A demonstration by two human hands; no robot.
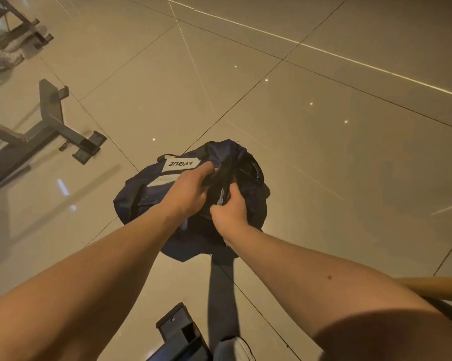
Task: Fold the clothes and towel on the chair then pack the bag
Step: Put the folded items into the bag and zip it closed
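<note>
Bag (141,196), dark blue with a white label (180,164), low over the tiled floor (324,152). Left hand (187,191) curls its fingers (206,169) round fabric at the bag's mouth; right hand (230,214) pinches the rim just beside them.

I count one navy bag (152,198) mid-frame, bearing one white label (181,164). Two hands are on it: the left hand (187,194) and the right hand (230,213). One pale shoe (235,349) at the bottom edge, one wooden pole (438,287) lower right.

Dim, warm overhead lighting; point glare and streak reflections on the glossy floor (324,105); wide-angle edge distortion, slight softness.
</note>
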